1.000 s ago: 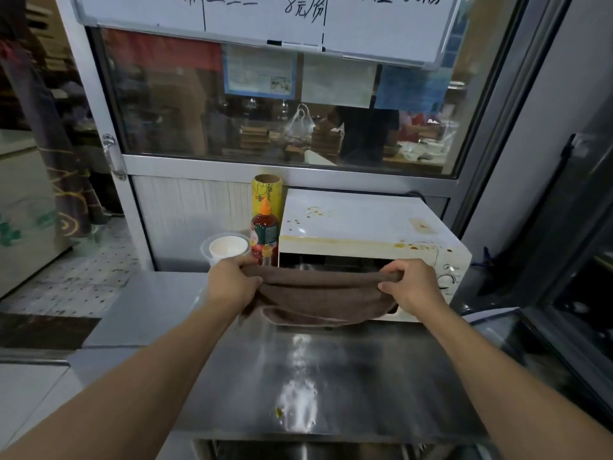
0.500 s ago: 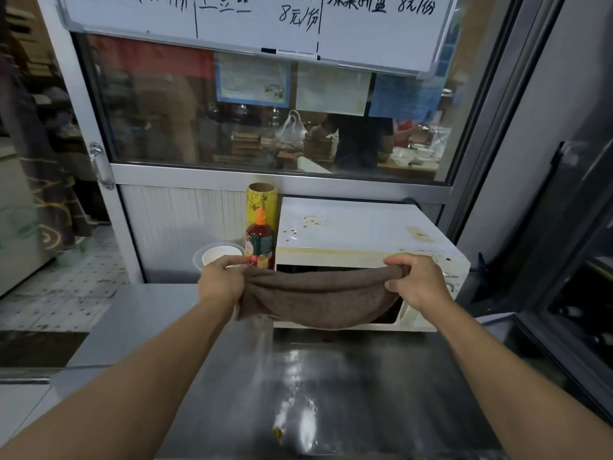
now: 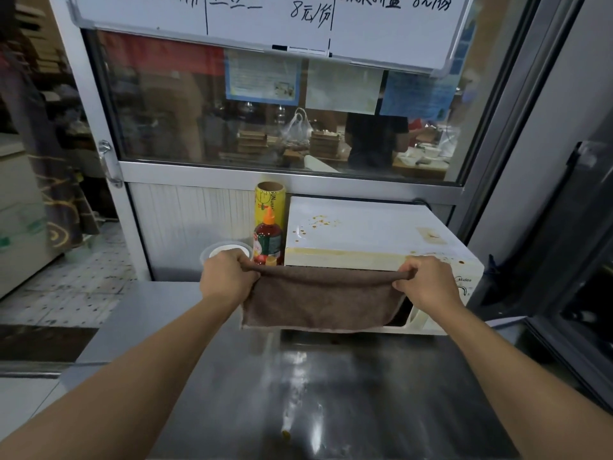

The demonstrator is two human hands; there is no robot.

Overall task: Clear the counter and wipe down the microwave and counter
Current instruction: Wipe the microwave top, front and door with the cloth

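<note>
Left hand (image 3: 227,277) and right hand (image 3: 428,282) fingers pinching top corners of brown cloth (image 3: 318,302), hung before stained microwave (image 3: 368,234), steel table (image 3: 331,393) below

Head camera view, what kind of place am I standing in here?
Most likely a small food stall or canteen kitchen. A whiteboard with handwritten prices hangs over a serving window, a stained microwave sits on a stainless steel counter, and a sauce bottle stands beside it.

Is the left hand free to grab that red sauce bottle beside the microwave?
Probably not yet. The left hand is close to the bottle, with nothing between them, but it grips the cloth and must let go first.
</note>
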